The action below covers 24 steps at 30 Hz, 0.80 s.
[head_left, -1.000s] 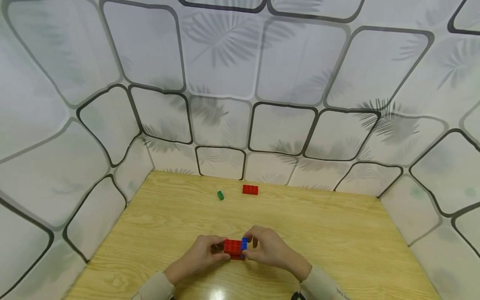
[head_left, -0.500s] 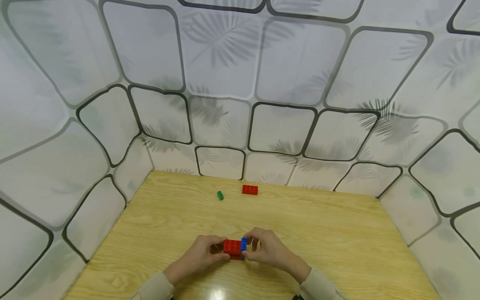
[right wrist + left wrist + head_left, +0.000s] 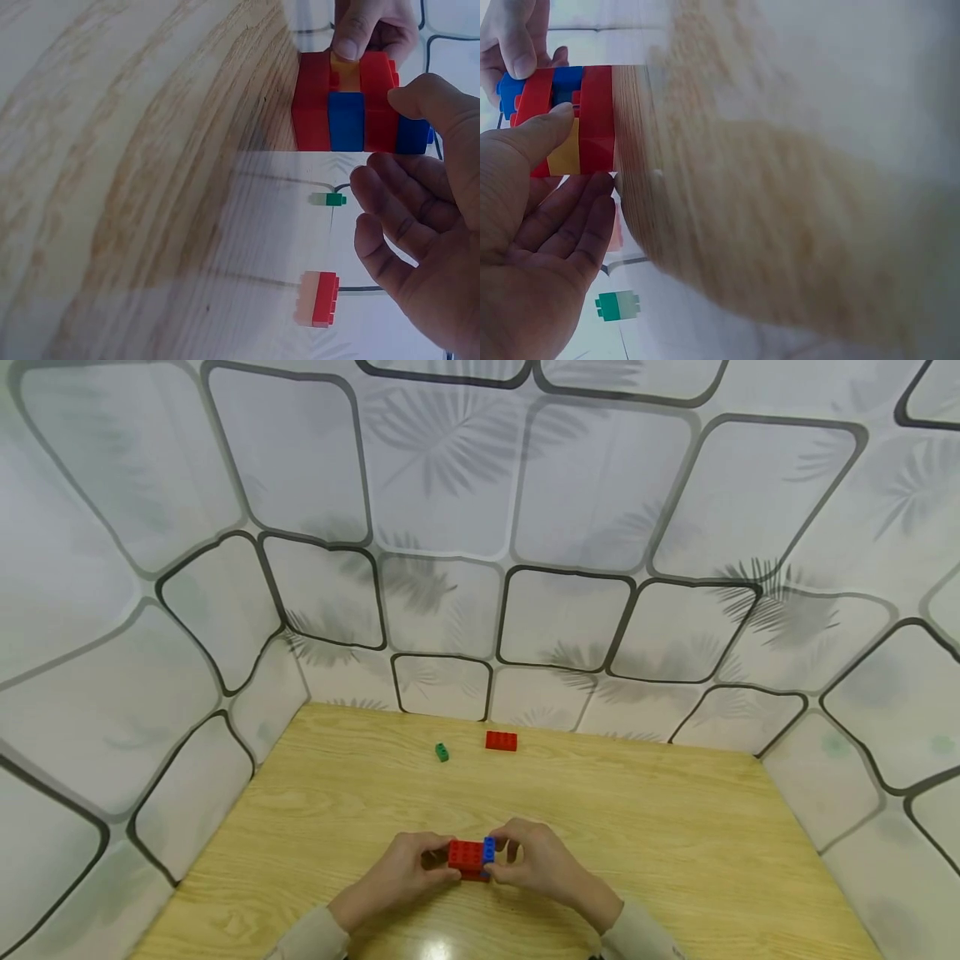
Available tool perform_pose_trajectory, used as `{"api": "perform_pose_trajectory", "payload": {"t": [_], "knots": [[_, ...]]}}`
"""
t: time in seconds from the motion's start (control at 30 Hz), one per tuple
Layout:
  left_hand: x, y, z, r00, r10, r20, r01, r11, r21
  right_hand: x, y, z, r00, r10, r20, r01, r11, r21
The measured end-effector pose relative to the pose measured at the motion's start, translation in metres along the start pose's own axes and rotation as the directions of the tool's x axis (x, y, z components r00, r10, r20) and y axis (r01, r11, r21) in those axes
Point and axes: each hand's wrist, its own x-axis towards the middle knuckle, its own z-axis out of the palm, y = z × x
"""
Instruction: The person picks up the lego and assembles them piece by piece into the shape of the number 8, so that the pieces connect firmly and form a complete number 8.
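A stack of toy building bricks stands on the wooden table in front of me. The right wrist view shows its layers: a red brick at the bottom, then a yellow brick beside a blue one, then another red brick. A small blue brick sits on top at the right end. My left hand grips the stack's left end, its thumb by the yellow brick. Thumb and fingers of my right hand pinch the top blue brick from front and back.
Toward the back of the table lie a separate red brick and a small green brick. Patterned cloth rises behind the table and along both sides.
Almost nothing differs. The right hand's knuckles have lowered slightly, while the stack, the left hand and the loose bricks keep their places.
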Motion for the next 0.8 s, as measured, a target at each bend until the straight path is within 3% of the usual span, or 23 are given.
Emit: {"api": "perform_pose_trajectory", "payload": {"t": [0.23, 0.47, 0.8], "knots": [[-0.0006, 0.0001, 0.0009, 1.000, 0.004, -0.007, -0.004, 1.000, 0.002, -0.0028, 0.0014, 0.0047, 0.999, -0.015, -0.040, 0.016, 0.999, 0.030], [-0.0006, 0.0003, 0.0005, 1.000, 0.006, -0.007, -0.006, 1.000, 0.008, -0.0032, 0.0012, 0.0053, 1.000, -0.011, -0.027, 0.014, 0.995, 0.097], [-0.0006, -0.0009, 0.0007, 1.000, -0.003, -0.012, 0.003, 1.000, 0.020, -0.0034, 0.0043, 0.0065, 0.999, -0.027, -0.022, 0.029, 0.993, 0.113]]}}
